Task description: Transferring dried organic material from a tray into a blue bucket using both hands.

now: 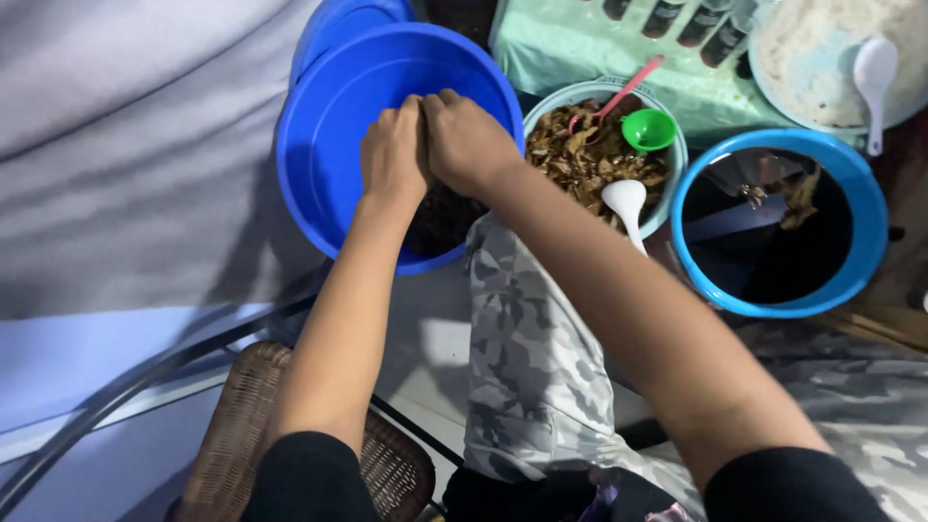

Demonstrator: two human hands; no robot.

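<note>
Both hands, left hand (pixel 391 155) and right hand (pixel 466 140), press together over the large blue basin (pixel 319 145), fingers curled down into dark soil (pixel 440 222); what they grip is hidden. Mixing looks underway, unfinished.

Both hands are pressed together over the big blue basin (pixel 329 145) at upper centre of the frame: left hand (pixel 391 155) and right hand (pixel 469 140) touch at the knuckles, fingers curled down into the dark stuff (pixel 440 222) at the basin's lower edge. Just right of them sits a pale bowl of brown dried pieces (pixel 590 159), with a small green cup (pixel 648 129), a pink-handled spoon (pixel 623 92) and a white spoon (pixel 626 203) in it. Further right, a blue bucket (pixel 851 184) holds dark liquid. Camouflage trousers (pixel 532 358) fill the lower middle, and a wicker stool (pixel 242 435) shows at lower left.
</note>
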